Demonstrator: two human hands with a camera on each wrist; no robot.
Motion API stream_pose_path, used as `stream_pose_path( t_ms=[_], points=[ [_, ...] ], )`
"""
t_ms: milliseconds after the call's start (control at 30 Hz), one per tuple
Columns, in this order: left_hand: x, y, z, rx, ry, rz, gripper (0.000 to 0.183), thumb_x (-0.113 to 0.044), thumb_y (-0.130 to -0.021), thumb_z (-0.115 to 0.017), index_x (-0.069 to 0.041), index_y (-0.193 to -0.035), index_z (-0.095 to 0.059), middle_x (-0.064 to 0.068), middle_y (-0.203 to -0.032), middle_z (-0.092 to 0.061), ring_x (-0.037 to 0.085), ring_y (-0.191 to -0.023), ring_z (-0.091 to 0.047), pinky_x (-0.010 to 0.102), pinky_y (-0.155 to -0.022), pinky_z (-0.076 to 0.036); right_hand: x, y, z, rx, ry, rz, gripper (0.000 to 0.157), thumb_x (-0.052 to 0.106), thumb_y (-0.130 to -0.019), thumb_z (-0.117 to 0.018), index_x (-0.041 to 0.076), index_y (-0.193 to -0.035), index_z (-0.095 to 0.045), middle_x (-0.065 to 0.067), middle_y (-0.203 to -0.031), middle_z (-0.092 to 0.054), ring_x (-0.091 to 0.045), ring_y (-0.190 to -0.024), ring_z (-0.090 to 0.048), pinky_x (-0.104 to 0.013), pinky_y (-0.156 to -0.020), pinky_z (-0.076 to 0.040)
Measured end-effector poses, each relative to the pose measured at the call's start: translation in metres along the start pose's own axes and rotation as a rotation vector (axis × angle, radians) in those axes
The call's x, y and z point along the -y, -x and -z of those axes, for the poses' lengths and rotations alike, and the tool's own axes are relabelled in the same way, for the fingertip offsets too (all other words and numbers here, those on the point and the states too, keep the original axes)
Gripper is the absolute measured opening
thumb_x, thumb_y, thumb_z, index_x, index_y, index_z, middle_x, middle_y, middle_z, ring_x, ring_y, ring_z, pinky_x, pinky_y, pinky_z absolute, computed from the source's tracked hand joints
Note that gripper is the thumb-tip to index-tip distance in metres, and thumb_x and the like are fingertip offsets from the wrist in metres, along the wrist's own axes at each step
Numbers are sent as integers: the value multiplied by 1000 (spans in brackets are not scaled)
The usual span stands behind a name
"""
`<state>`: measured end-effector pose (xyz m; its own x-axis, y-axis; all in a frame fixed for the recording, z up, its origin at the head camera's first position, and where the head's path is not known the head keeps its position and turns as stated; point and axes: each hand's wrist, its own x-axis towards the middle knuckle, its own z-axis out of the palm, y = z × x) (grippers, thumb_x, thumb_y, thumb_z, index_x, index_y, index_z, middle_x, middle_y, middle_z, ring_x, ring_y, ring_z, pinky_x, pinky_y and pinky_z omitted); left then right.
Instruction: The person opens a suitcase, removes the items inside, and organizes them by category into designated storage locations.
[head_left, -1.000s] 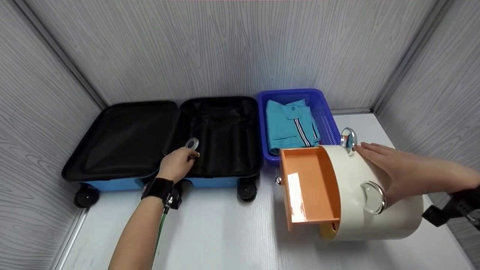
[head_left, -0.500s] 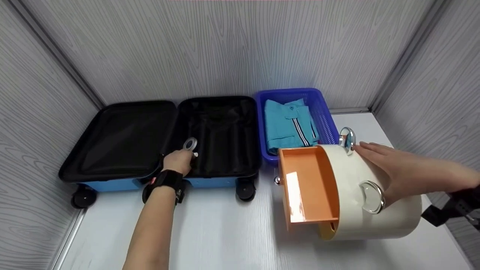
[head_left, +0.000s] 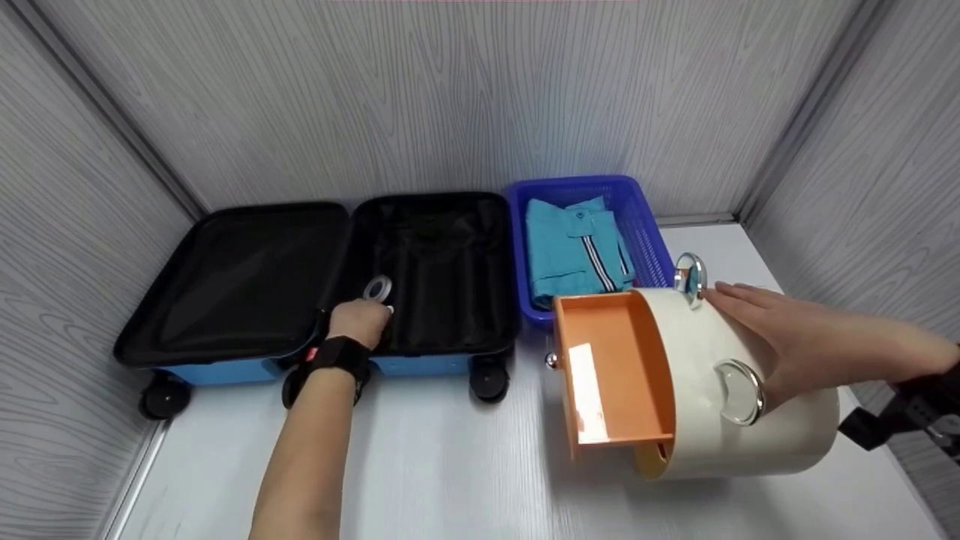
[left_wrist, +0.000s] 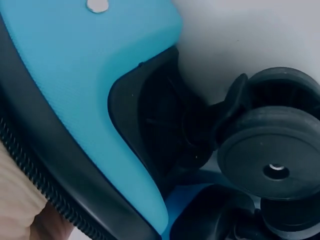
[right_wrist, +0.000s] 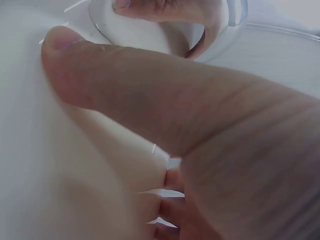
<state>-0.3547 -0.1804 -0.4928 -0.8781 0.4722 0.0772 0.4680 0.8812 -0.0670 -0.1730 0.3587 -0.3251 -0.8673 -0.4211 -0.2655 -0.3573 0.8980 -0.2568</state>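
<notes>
In the head view my left hand (head_left: 360, 322) reaches over the near edge of the open suitcase's right half (head_left: 450, 292), its back to the camera. A silvery ring (head_left: 378, 289), like a roll of tape, shows just beyond the knuckles, with a small white bit (head_left: 390, 309) beside them. The fingertips are hidden, so a grip on the ring cannot be made out. My right hand (head_left: 802, 337) rests with extended fingers on a cream rounded drawer cabinet (head_left: 780, 450). Its straight thumb (right_wrist: 110, 75) lies along the cabinet's surface. An orange drawer (head_left: 622, 367) juts out from the cabinet's left side.
The suitcase's other half (head_left: 232, 285) lies open at the left. Black wheels (head_left: 489, 381) stick out along the near side. A blue basket (head_left: 652, 240) holding folded teal clothing (head_left: 570, 247) stands behind the drawer. Wood-grain panels (head_left: 420, 97) enclose the back and sides.
My left hand has moved slightly right and turned more knuckles-up, its forearm swinging right. The ring stays in about the same place in the suitcase. My right hand keeps its place on the cabinet.
</notes>
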Motion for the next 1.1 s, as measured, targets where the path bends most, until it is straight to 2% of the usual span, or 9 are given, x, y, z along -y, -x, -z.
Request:
stream_pose_path(
  t_ms=[167,300,367,533,667,800,933,1000,1100],
  points=[
    [7,2,-3,-32,39,-50,24,-8,-93,-72,-5,-70,-65,13,-64,-62,34,-63,-63,48,-57,-54,1,2,1,18,8,-27,142,53,-56,-96,5,-166,-19,-21,-167,-26,-43,-152,-24,-66,-116,-30],
    [11,2,-2,-42,131,-33,28,-13,-94,-71,-10,-71,-57,6,-61,-53,27,-57,-55,42,-55,-46,0,3,2,19,7,-30,141,51,-57,-96,8,-166,-18,-20,-168,-25,-42,-153,-22,-66,-117,-28],
    [12,1,0,-58,190,-5,24,-16,-95,-71,-10,-77,-57,5,-65,-52,26,-59,-53,41,-56,-45,0,2,1,20,9,-30,139,47,-57,-96,7,-166,-19,-20,-168,-25,-43,-153,-22,-66,-117,-28],
    [0,-4,15,-165,350,55,12,-17,-97,-69,-6,-102,-67,7,-85,-62,24,-71,-59,41,-65,-50,-1,0,0,20,10,-32,143,55,-56,-96,4,-165,-19,-22,-167,-26,-44,-151,-25,-67,-116,-30],
    [-23,-12,31,-275,431,60,23,-22,-99,-69,-8,-116,-71,6,-100,-68,21,-84,-64,39,-75,-55,-2,-2,0,18,14,-34,144,53,-53,-97,1,-164,-21,-23,-165,-28,-45,-149,-28,-67,-114,-33],
    [-56,-19,51,-376,565,5,25,-22,-101,-66,-11,-123,-71,4,-109,-68,17,-92,-65,35,-80,-56,-2,-3,-1,20,15,-41,143,51,-53,-97,0,-164,-21,-23,-165,-28,-44,-149,-29,-66,-114,-34],
    [-93,-25,72,-461,774,-98,29,-19,-104,-64,-9,-130,-70,5,-114,-68,14,-98,-67,28,-84,-57,-2,-3,-1,21,13,-38,143,54,-55,-96,0,-163,-22,-24,-165,-28,-46,-149,-27,-68,-114,-32],
    [-112,-26,83,-499,870,-168,31,-17,-104,-64,-6,-132,-69,6,-116,-68,13,-100,-67,27,-85,-57,-2,-2,-1,12,2,-28,140,49,-55,-97,0,-163,-22,-23,-165,-28,-45,-149,-27,-67,-114,-32],
    [-138,-25,99,-556,927,-286,33,-15,-105,-62,-4,-136,-67,7,-120,-67,12,-101,-66,26,-86,-56,-2,-1,-1,14,-8,-41,138,44,-56,-96,2,-164,-22,-22,-166,-28,-43,-149,-28,-65,-114,-34]
  ],
)
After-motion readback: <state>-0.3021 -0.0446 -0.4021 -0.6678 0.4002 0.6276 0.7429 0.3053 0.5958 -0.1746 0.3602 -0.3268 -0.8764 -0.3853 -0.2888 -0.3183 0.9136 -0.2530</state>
